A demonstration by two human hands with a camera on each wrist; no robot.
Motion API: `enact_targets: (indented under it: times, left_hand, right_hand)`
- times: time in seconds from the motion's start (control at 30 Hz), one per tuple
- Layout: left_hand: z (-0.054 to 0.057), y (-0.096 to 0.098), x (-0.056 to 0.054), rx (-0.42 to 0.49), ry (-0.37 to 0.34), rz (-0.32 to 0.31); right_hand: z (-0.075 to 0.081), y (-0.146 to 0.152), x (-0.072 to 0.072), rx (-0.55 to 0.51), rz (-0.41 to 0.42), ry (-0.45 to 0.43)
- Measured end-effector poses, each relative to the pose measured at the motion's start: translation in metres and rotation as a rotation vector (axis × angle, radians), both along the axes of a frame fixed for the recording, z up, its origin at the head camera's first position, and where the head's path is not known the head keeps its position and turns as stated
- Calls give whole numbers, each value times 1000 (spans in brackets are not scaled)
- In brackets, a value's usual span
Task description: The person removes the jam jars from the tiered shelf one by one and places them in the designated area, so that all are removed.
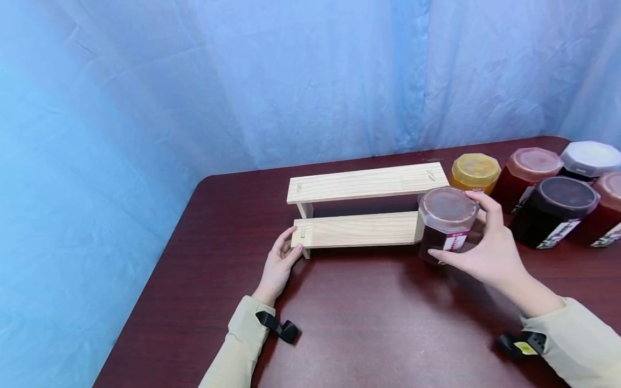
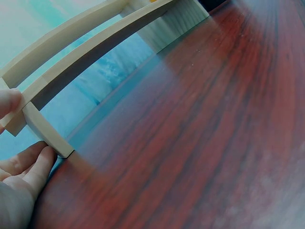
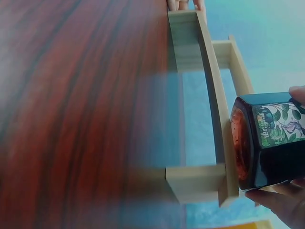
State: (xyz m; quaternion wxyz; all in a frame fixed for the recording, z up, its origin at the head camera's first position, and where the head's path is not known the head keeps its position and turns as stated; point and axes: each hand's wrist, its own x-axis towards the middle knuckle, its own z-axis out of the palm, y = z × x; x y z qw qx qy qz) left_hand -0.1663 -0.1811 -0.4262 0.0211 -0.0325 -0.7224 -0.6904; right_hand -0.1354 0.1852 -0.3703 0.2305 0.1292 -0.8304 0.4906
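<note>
A two-tier rack of pale wood (image 1: 359, 230) stands on the dark red table, its upper board set behind the lower one. My left hand (image 1: 278, 267) grips the left end of the lower tier; in the left wrist view its thumb touches the board and the other fingers lie by the leg. A dark-filled jar (image 1: 447, 207) with a clear faceted lid is held between the thumb and fingers of my right hand (image 1: 499, 253). That jar is upright at the lower board's right end, its label (image 3: 281, 124) facing the right wrist camera. Whether its base touches the board is unclear.
Several other jars stand right of the rack: a yellow one (image 1: 475, 170), a red one (image 1: 531, 170), a black one (image 1: 553, 210), a white-lidded one (image 1: 589, 156) and another red one (image 1: 606, 210). A blue curtain (image 1: 310, 81) hangs behind the table (image 1: 368, 323).
</note>
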Motion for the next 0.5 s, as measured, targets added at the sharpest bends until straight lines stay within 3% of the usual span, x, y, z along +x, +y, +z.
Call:
enact_targets:
  times: [0.5]
  left_hand:
    - [-3, -1, 1, -11, -9, -10]
  right_hand:
    - [-1, 38, 8, -11, -154, -24]
